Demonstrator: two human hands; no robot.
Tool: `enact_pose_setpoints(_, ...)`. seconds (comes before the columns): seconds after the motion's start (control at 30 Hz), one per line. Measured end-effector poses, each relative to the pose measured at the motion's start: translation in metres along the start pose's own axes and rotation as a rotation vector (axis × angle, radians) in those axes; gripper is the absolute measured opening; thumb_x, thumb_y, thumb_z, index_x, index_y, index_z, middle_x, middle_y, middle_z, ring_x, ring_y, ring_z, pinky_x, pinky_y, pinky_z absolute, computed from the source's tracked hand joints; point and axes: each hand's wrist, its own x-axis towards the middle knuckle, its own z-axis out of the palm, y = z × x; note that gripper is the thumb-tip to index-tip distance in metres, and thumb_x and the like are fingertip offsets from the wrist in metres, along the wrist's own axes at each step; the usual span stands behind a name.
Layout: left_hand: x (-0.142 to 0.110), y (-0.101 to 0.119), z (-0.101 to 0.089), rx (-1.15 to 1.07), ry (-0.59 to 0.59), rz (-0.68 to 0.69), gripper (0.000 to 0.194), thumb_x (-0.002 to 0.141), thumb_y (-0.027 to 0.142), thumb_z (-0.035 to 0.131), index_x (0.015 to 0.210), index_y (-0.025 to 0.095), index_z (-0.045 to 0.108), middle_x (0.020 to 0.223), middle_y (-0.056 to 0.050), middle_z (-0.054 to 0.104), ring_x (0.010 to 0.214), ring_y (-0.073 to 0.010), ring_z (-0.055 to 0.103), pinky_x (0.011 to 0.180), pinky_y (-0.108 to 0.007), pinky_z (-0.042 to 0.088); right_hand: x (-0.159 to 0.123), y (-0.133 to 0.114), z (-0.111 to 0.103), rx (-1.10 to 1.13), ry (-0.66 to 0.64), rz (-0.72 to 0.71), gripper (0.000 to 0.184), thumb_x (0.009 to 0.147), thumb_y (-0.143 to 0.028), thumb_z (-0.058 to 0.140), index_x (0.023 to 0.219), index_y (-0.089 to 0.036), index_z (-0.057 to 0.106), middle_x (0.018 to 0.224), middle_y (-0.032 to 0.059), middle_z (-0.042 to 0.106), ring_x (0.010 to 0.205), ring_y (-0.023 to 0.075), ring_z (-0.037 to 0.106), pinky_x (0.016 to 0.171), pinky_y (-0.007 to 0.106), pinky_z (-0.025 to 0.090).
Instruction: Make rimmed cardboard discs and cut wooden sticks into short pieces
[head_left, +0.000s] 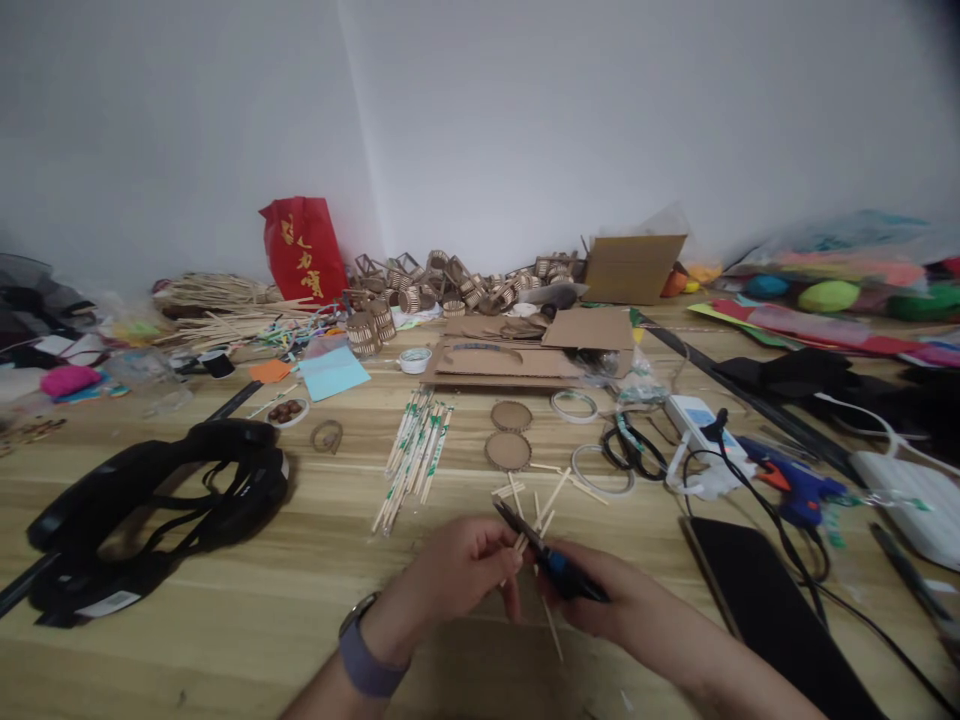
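My left hand (466,562), a watch on its wrist, pinches thin wooden sticks (519,542) between thumb and fingers. My right hand (600,592) is closed around the handles of a scissors-like cutter (559,570) with dark blades and a black-and-blue grip. The blades cross the sticks at my left fingertips; whether they bite into the wood I cannot tell. Short cut stick pieces (556,488) lie just beyond. Two round cardboard discs with ridged edges, a nearer one (508,450) and a farther one (511,416), lie past those pieces. Left of them are paper-wrapped chopsticks (417,445).
A black headset-like frame (161,520) lies at left. On the right are a dark phone-like slab (772,610), a blue glue gun (799,490), a power strip (705,430) and cables. Cardboard sheets (510,365), small stick-built barrels (450,285) and a red bag (304,250) stand behind.
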Motion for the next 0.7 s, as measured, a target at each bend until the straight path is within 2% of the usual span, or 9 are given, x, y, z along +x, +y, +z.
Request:
enact_pose_setpoints(0.1,-0.0017,0.0055,0.0026,0.045,-0.014,-0.025,0.027,0.082,0.041,0.049,0.080,0.016,0.058,0.058,0.003,0.057,0.050,-0.0086,0.051,0.056,-0.021,0.037,-0.0023,-0.0043,-0.0034,0.156,-0.072,0.074,0.033,0.062,-0.021,0.052,0.093,-0.018,0.062,0.079,-0.0005,0.056,0.074,0.0160,0.048,0.066,0.025,0.037)
enact_pose_setpoints(0.2,-0.0019,0.0083,0.0044,0.051,-0.004,-0.039,0.030,0.082,0.044,0.049,0.077,0.016,0.058,0.055,0.003,0.057,0.048,-0.0088,0.049,0.055,-0.021,0.036,-0.0030,-0.0054,-0.0032,0.240,-0.076,0.130,0.039,0.060,-0.022,0.054,0.098,-0.018,0.061,0.079,-0.0009,0.054,0.073,0.0151,0.046,0.063,0.025,0.035)
enact_pose_setpoints(0.47,-0.0017,0.0038,0.0042,0.111,0.032,-0.034,0.027,0.084,0.034,0.045,0.077,0.014,0.063,0.053,0.004,0.056,0.044,-0.0073,0.041,0.052,-0.020,0.032,-0.0008,-0.0053,0.0001,0.148,-0.057,0.085,0.027,0.061,-0.021,0.053,0.087,-0.018,0.060,0.078,-0.0005,0.052,0.074,0.0155,0.045,0.065,0.026,0.035)
enact_pose_setpoints(0.7,-0.0039,0.0029,0.0036,0.168,0.051,-0.045,0.032,0.085,0.037,0.045,0.079,0.013,0.064,0.051,0.003,0.055,0.044,-0.0083,0.040,0.048,-0.020,0.027,0.0010,0.0020,0.0018,0.102,-0.030,0.058,0.027,0.062,-0.018,0.051,0.087,-0.018,0.061,0.078,-0.0011,0.054,0.073,0.0152,0.046,0.068,0.026,0.037)
